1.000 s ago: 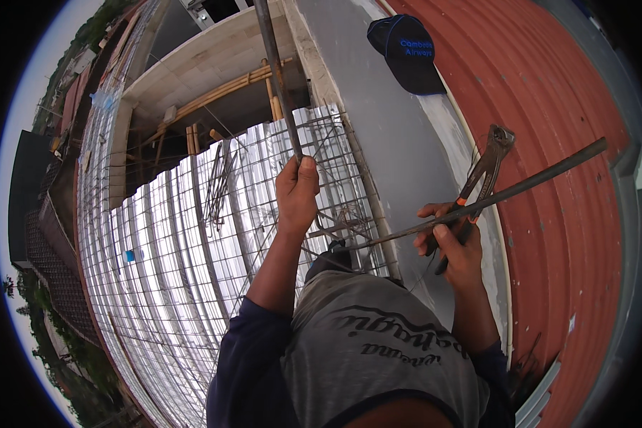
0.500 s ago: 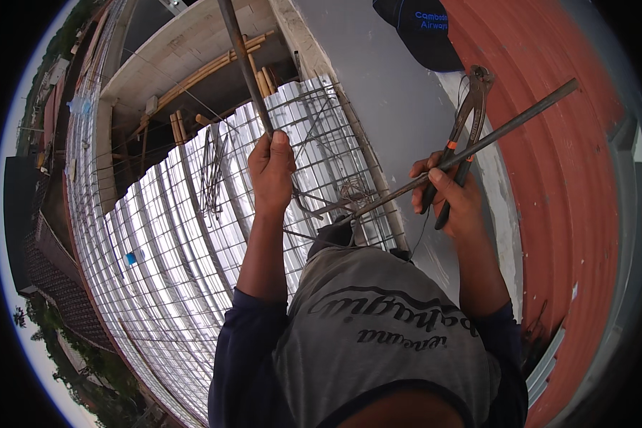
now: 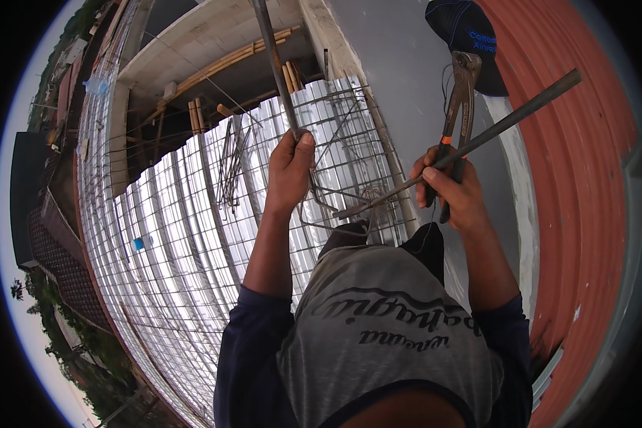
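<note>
My left hand [image 3: 291, 167] is closed around a long dark metal bar [image 3: 269, 50] that runs up past the top edge. Just below that fist are thin bent rods [image 3: 328, 227]; whether they join the bar I cannot tell. My right hand [image 3: 455, 191] grips two things together: a pair of pincers [image 3: 464, 93] with orange bands on dark handles, jaws pointing up, and a second metal bar [image 3: 524, 108] slanting from upper right to lower left. The lower tip of this bar lies among the bent rods in front of my shirt. A thin wire loops beside the pincers.
Steel mesh [image 3: 185, 235] lies over shiny corrugated sheets at left. Beyond them opens a concrete-edged pit [image 3: 200, 43] with wooden poles. Loose bent rods [image 3: 230, 164] rest on the mesh. A dark cap [image 3: 488, 68] lies on the grey wall top [image 3: 396, 78], beside red roofing [image 3: 585, 164].
The view has shifted, so the mesh and the cap appear further right. The pincers' jaws now overlap the cap in the picture. Both hands keep their grips.
</note>
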The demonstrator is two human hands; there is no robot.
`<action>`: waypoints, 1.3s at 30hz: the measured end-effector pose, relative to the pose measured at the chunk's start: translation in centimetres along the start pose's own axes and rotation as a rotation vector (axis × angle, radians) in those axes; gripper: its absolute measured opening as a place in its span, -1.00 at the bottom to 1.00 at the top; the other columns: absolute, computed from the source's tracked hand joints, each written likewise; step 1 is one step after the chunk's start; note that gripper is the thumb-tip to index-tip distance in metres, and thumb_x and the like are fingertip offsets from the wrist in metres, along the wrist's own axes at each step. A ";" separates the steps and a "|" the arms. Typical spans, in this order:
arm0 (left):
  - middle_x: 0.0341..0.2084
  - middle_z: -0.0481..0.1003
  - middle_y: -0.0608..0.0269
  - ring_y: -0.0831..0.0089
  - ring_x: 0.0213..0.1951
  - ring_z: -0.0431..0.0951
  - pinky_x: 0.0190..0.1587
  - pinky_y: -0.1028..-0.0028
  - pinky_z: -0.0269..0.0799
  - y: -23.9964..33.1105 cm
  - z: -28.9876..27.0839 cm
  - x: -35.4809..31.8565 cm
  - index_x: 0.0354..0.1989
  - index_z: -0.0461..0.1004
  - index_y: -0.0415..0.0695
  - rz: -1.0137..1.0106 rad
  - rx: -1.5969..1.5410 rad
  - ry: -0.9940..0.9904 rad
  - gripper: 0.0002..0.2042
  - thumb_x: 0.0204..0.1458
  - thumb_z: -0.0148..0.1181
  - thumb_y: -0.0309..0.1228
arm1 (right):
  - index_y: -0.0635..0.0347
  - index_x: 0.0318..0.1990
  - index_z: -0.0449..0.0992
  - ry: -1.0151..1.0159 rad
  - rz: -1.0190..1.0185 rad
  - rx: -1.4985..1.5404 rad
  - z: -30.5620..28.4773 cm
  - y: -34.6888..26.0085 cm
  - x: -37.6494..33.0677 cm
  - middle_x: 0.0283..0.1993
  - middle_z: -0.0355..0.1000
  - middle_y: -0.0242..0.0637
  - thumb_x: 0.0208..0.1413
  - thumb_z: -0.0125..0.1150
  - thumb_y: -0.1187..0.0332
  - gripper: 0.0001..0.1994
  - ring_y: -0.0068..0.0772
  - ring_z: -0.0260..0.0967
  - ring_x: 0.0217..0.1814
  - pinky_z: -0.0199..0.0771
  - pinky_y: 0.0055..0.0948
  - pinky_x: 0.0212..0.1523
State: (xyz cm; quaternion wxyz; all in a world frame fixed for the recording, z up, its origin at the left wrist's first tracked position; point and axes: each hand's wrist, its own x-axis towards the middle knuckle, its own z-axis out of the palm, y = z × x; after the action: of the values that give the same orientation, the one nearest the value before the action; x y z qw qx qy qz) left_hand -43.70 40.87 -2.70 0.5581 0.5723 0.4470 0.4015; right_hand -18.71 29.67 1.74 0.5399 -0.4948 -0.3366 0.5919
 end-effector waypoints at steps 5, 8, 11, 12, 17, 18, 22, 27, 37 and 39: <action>-0.52 0.46 0.24 0.50 -0.37 0.47 -0.26 0.45 0.37 0.8 0.0 2.3 -0.22 0.38 -0.29 0.011 0.213 -0.016 -0.75 0.26 -0.03 -0.30 | 0.28 -0.21 0.36 0.031 -0.005 -0.053 -0.3 0.1 1.1 -0.31 0.41 -0.22 0.09 0.19 0.43 -0.83 -0.52 0.41 -0.45 0.41 -0.52 -0.49; -0.40 0.55 0.10 0.38 -0.26 0.55 -0.15 0.38 0.43 1.2 0.0 3.9 -0.16 0.39 -0.34 -0.031 0.317 -0.051 -0.71 0.25 -0.05 -0.29 | 0.27 -0.22 0.36 0.052 0.021 -0.121 -0.6 0.5 2.5 -0.32 0.40 -0.26 0.09 0.21 0.42 -0.82 -0.54 0.40 -0.44 0.40 -0.55 -0.47; -0.31 0.55 0.08 0.34 -0.20 0.56 -0.13 0.40 0.48 0.5 0.5 6.2 -0.10 0.39 -0.34 -0.073 0.315 -0.068 -0.67 0.25 -0.07 -0.27 | 0.26 -0.23 0.37 0.083 0.030 -0.188 -0.8 1.6 4.1 -0.33 0.39 -0.32 0.10 0.22 0.39 -0.81 -0.56 0.39 -0.43 0.39 -0.56 -0.46; -0.30 0.55 0.07 0.34 -0.19 0.56 -0.13 0.39 0.48 0.3 0.7 7.1 -0.10 0.39 -0.34 -0.092 0.338 -0.090 -0.68 0.25 -0.07 -0.27 | 0.25 -0.23 0.37 0.091 0.027 -0.204 -0.9 2.0 5.2 -0.33 0.38 -0.33 0.10 0.22 0.38 -0.81 -0.56 0.39 -0.42 0.39 -0.56 -0.45; -0.24 0.55 0.02 0.25 -0.13 0.55 -0.04 0.30 0.41 -1.4 1.6 12.5 -0.10 0.38 -0.33 -0.132 0.418 -0.242 -0.68 0.25 -0.06 -0.26 | 0.24 -0.23 0.38 0.071 0.092 -0.251 -2.4 5.2 10.5 -0.32 0.40 -0.34 0.12 0.21 0.33 -0.80 -0.58 0.38 -0.41 0.38 -0.55 -0.45; -0.23 0.54 0.02 0.23 -0.12 0.55 -0.02 0.29 0.40 -1.7 1.7 14.0 -0.10 0.38 -0.33 -0.114 0.441 -0.279 -0.68 0.25 -0.06 -0.26 | 0.24 -0.23 0.38 0.067 0.112 -0.245 -2.7 5.6 12.0 -0.32 0.40 -0.34 0.12 0.21 0.33 -0.80 -0.58 0.38 -0.41 0.38 -0.55 -0.45; -0.38 0.54 -0.04 0.13 -0.26 0.57 -0.13 0.28 0.40 -2.3 1.2 21.0 -0.15 0.37 -0.31 -0.045 0.445 -0.234 -0.73 0.25 -0.04 -0.30 | 0.24 -0.20 0.40 0.067 0.234 -0.317 -4.7 6.8 18.1 -0.33 0.43 -0.33 0.14 0.19 0.31 -0.80 -0.59 0.39 -0.36 0.39 -0.55 -0.45; -0.41 0.53 -0.11 -0.02 -0.30 0.55 -0.19 0.21 0.41 -3.7 1.4 29.0 -0.17 0.36 -0.34 -0.016 0.403 -0.245 -0.74 0.23 -0.02 -0.32 | 0.26 -0.19 0.40 0.110 0.247 -0.341 -6.3 7.3 24.5 -0.27 0.44 -0.25 0.17 0.16 0.34 -0.82 -0.53 0.44 -0.34 0.40 -0.54 -0.50; -0.43 0.49 -0.16 -0.14 -0.29 0.52 -0.19 0.03 0.38 -7.8 7.0 32.6 -0.16 0.29 -0.23 -0.037 0.413 -0.492 -0.81 0.22 -0.06 -0.35 | 0.28 -0.11 0.38 0.256 0.395 -0.463 -8.0 9.8 27.8 -0.22 0.45 -0.23 0.15 0.15 0.36 -0.77 -0.47 0.46 -0.26 0.39 -0.55 -0.52; -0.42 0.49 -0.15 -0.13 -0.30 0.52 -0.19 0.04 0.39 -8.1 6.9 32.8 -0.16 0.30 -0.23 -0.037 0.398 -0.529 -0.82 0.22 -0.06 -0.35 | 0.28 -0.09 0.37 0.259 0.457 -0.475 -7.5 9.4 27.6 -0.22 0.44 -0.21 0.14 0.16 0.36 -0.75 -0.45 0.46 -0.24 0.39 -0.54 -0.52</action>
State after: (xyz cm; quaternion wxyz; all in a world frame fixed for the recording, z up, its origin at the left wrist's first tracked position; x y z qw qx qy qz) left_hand -28.46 70.26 -12.47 0.5392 0.7463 0.3666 0.1338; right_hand -12.46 53.72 -15.32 0.3013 -0.7401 -0.2742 0.5351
